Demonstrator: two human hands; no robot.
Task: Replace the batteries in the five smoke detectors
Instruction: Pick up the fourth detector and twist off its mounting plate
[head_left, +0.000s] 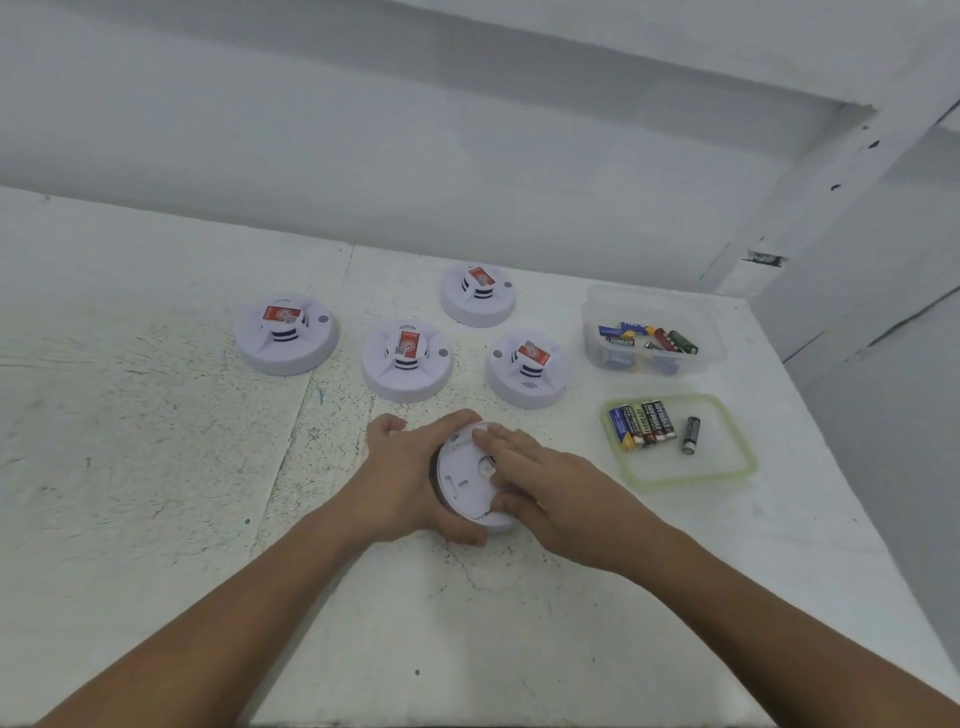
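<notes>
A white smoke detector (462, 480) lies back-side up near the table's middle. My left hand (410, 473) grips its left rim. My right hand (540, 483) rests on its back with fingers over the middle, thumb at the near edge. Several more white detectors with red labels stand face up behind it, among them one at the left (287, 332), one in the middle (408, 359) and one at the right (527, 368). A clear tub (649, 312) holds loose batteries. Several batteries (644, 423) lie in a green-rimmed lid (691, 478).
The white, scuffed table (156, 441) has its right edge just past the lid and tub. A white wall runs behind, with a white post (810, 208) at the far right corner.
</notes>
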